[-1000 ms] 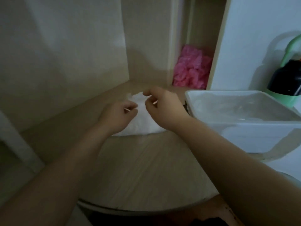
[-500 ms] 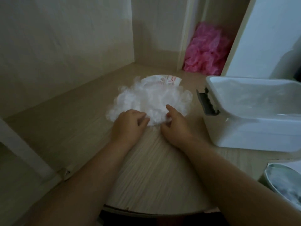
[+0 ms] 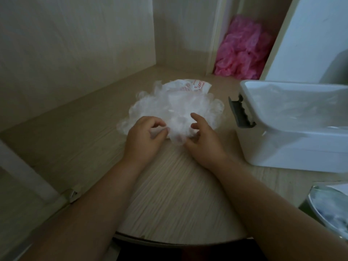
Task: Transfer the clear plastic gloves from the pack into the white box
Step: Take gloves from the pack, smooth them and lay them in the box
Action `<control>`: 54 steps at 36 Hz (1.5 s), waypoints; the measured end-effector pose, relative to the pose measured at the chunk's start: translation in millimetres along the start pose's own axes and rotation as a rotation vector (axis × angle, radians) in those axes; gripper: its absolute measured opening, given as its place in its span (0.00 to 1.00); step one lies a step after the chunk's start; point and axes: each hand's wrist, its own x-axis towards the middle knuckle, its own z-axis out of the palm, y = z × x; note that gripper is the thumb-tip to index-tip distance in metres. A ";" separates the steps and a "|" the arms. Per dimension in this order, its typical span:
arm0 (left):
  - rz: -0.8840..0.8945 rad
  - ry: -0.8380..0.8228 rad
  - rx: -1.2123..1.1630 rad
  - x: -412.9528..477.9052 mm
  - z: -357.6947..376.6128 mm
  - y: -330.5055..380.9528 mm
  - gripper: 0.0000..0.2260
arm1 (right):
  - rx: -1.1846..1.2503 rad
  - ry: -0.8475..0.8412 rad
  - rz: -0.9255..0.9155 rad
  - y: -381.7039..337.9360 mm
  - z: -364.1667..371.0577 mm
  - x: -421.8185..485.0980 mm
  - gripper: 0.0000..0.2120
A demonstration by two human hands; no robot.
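Thin, crinkled clear plastic gloves (image 3: 178, 108) are glinting faintly on the matt wood-grain tabletop (image 3: 178, 194); the white box (image 3: 282, 147) near its right edge is showing smooth, semi-gloss plastic walls.

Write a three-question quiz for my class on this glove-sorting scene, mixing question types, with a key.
1. True or false: the heap of clear gloves lies on the table, outside the white box.
2. The crumpled plastic in the gap behind is: A pink, B blue, C green.
3. Which hands touch the clear gloves?
Key: 1 true; 2 A; 3 both, the left hand and the right hand.
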 end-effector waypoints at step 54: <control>-0.092 0.562 -0.439 77.0 -60.6 103.0 0.10 | 0.285 0.151 -0.025 -116.2 -105.5 6.7 0.07</control>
